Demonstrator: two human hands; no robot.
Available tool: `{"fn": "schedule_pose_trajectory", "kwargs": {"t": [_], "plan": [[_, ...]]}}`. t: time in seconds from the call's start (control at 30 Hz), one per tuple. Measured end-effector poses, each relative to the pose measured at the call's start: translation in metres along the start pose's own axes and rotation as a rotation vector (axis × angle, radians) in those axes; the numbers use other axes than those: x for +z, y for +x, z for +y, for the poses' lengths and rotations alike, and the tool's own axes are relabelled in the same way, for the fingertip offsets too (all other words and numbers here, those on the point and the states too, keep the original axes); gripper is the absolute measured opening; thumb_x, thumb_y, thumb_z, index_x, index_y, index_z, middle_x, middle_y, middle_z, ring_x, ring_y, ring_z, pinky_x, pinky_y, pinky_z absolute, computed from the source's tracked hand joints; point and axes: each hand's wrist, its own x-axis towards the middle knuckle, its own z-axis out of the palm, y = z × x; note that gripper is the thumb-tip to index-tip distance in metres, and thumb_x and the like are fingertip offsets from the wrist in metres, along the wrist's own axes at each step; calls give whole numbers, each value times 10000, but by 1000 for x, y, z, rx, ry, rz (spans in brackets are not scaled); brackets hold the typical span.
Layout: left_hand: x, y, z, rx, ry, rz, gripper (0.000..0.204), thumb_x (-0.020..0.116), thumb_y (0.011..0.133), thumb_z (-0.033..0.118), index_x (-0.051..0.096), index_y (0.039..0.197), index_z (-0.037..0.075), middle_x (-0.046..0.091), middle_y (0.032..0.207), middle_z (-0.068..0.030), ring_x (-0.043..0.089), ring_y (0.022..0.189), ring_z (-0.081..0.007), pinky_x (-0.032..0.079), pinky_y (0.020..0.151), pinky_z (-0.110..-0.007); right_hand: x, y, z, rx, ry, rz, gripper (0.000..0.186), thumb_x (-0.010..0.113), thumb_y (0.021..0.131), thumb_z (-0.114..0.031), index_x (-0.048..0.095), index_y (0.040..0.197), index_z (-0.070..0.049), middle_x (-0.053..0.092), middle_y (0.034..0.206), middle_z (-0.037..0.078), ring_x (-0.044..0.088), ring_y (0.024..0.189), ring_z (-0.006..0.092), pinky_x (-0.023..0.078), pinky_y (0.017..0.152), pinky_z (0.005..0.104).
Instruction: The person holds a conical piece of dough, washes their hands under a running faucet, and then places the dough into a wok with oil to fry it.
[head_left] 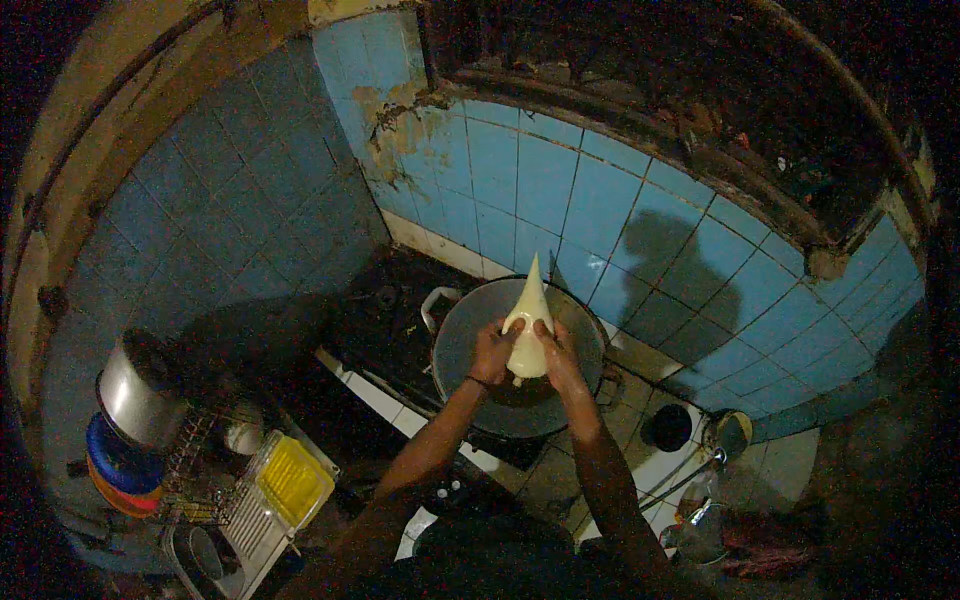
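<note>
Both my hands are wrapped round a pale yellow, cone-shaped bag [527, 352], with my thumbs pressed on its near side. Its narrow point stands up and away from me, and its wide, rounded part bulges below my thumbs. A small pale bit shows at its lower end; I cannot tell whether it is part of the bag. My left hand [491, 352] grips the left side and my right hand [562, 355] the right. Under them sits a large, wide metal pan [465, 320] with loop handles. What lies at its bottom is dark and partly hidden by my hands.
A dark stove top [375, 300] lies left of the pan, against a blue tiled wall [540, 165]. At lower left, a dish rack [250, 520] holds a yellow tray [295, 482], near a metal pot [140, 395] and a blue bowl [120, 455]. A dark round thing [670, 427] stands at right.
</note>
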Motion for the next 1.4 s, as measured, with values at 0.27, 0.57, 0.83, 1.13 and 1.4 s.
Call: {"fn": "schedule_pose_trajectory", "kwargs": {"t": [0.27,0.57,0.83,1.13,1.4], "plan": [[-4,17,-10,173,-81,-42,289,558,796,276,523,893,7,552,760,-40,530,618,-117,432,515,-250,-5,8,11,-70,-342,67,322,578,777,-291,535,938,-15,571,810,53,540,708,123,439,617,271],[5,13,35,-184,130,-63,247,589,769,268,542,751,26,553,657,-43,526,540,-123,435,491,-254,-21,12,25,2,-542,-54,296,595,754,-275,559,937,-46,568,847,35,515,766,152,416,692,300],[15,6,37,-142,-146,48,319,549,789,340,537,676,42,553,608,-50,506,486,-117,421,453,-258,-41,-9,15,186,29,-327,487,568,777,-173,356,1208,-88,429,1138,45,436,1025,173,394,808,303],[11,30,15,45,-394,-146,297,477,828,348,502,855,53,553,734,-45,542,690,-142,446,609,-275,-34,-44,-2,38,-109,-252,437,521,760,-81,393,1178,-70,445,1140,74,430,1053,219,378,838,306],[-1,60,5,107,-520,-295,232,421,855,317,484,840,94,467,649,-3,459,586,-121,408,561,-254,-49,-22,35,298,280,-150,420,565,778,-249,435,1123,-49,534,1000,68,531,888,186,473,682,339]]}}
